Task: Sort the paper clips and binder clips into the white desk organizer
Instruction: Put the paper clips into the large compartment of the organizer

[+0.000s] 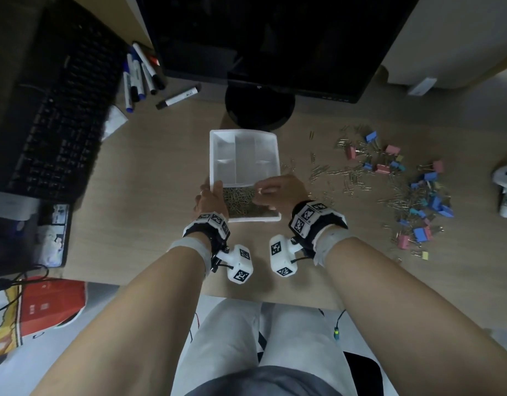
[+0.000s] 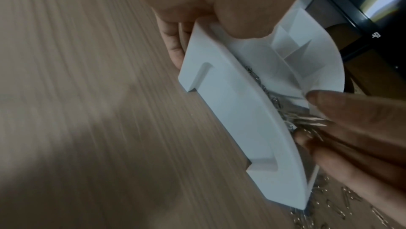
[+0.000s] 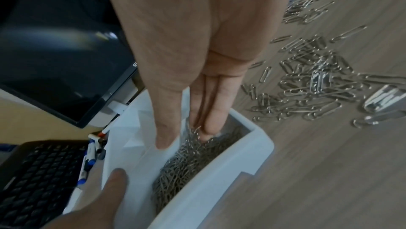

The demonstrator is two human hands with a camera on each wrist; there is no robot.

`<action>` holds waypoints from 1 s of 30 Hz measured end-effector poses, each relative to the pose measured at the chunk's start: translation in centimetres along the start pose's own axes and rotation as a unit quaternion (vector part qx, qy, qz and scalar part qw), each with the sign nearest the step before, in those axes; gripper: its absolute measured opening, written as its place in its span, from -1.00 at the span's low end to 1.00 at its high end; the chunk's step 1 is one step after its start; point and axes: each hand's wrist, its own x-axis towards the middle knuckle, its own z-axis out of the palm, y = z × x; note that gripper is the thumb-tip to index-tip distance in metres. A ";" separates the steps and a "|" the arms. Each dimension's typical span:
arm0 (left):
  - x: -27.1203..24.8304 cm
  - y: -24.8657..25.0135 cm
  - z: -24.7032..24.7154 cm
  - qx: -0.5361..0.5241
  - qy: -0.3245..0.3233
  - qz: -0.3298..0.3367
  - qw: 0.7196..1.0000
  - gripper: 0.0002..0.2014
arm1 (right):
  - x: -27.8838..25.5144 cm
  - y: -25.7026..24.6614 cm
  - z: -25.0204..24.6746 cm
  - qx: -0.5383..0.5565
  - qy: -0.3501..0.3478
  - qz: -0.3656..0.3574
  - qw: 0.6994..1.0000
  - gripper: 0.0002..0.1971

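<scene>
The organizer sits on the desk just in front of the monitor stand. The left hand grips its left wall, thumb over the rim. The right hand reaches into the near compartment, fingertips down among the paper clips there, a few pinched between them. More clips and binder clips lie scattered to the right.
</scene>
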 end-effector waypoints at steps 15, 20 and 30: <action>0.9 -0.7 -0.7 0.017 0.058 0.004 0.998 -0.42 | 7.3 5.2 -1.8 -0.413 0.034 -0.072 0.907 -0.35; 0.9 0.3 -0.2 0.009 0.058 -0.001 0.998 -0.45 | 3.4 6.9 -4.2 -0.353 0.019 -0.112 0.929 -0.52; 0.7 1.9 0.6 0.098 0.051 -0.030 0.993 -0.53 | 7.0 2.5 -9.2 -0.336 0.123 -0.094 0.929 -0.49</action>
